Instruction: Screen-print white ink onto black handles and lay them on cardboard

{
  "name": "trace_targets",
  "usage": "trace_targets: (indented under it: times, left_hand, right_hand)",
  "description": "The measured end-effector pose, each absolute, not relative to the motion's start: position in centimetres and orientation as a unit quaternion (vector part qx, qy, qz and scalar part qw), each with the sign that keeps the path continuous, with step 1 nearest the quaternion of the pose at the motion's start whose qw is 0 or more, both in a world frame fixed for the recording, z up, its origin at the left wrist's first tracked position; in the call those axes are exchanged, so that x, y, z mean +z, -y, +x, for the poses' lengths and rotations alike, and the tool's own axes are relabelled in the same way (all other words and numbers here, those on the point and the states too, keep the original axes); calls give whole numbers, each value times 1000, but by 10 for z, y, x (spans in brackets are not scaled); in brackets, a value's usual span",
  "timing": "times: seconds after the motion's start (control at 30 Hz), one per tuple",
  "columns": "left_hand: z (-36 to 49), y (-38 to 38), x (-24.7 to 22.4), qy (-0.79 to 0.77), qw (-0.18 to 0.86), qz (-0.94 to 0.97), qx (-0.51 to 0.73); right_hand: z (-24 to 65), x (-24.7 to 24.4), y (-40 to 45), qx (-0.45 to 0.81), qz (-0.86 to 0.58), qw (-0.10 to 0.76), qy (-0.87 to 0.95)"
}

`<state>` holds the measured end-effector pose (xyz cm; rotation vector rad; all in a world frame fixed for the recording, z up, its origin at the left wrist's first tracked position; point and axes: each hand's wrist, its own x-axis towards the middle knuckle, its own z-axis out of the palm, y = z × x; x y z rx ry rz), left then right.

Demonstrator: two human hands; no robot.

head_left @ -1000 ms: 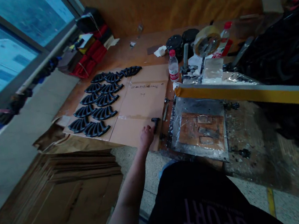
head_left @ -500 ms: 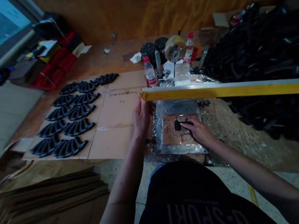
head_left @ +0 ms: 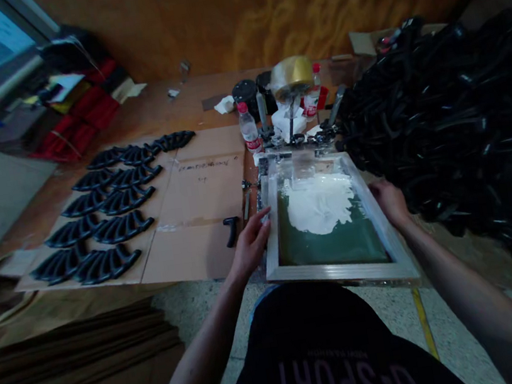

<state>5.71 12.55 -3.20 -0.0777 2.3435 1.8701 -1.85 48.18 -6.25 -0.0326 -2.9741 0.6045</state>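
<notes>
A screen printing frame (head_left: 343,270) with a pale metal rim lies in front of me, thick white ink (head_left: 322,205) spread over its green mesh (head_left: 333,248). My left hand (head_left: 253,238) is closed at the left rail, thumb and fingers against the rim. At the right rail, my right hand (head_left: 389,202) has its fingers curled in to the outer edge, the fingertips partly hidden. One black curved handle (head_left: 231,231) lies on the cardboard sheet (head_left: 197,251) just left of my left hand. The base plate under the frame is covered.
Rows of black handles (head_left: 115,227) lie fanned on the cardboard at left. A big heap of black handles (head_left: 449,139) stands at right. Behind the frame are a plastic bottle (head_left: 249,131), a tape roll (head_left: 291,77) and black jars (head_left: 246,95). Red bundles (head_left: 71,132) sit back left.
The screen frame has swung down from raised, edge-on, to flat over the base plate. My right hand has left the black piece on the plate for the right rail. My left hand is lower.
</notes>
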Motion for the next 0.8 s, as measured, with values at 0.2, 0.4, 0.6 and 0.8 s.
trace_targets:
  times: [0.2, 0.4, 0.6, 0.8]
  left_hand:
    - [60, -132, -93, -867, 100, -42, 486]
    - [56, -132, -100, -894, 115, -34, 432]
    - [58, -133, -104, -885, 111, -45, 449]
    - [58, -131, -107, -868, 103, -54, 483]
  right_hand:
    - [-57, -21, -409, 182, 152, 158, 959]
    - [-42, -38, -364, 109, 270, 2, 957]
    - [-3, -35, -390, 127, 486, -34, 864]
    - [2, -44, -387, 166, 416, 26, 894]
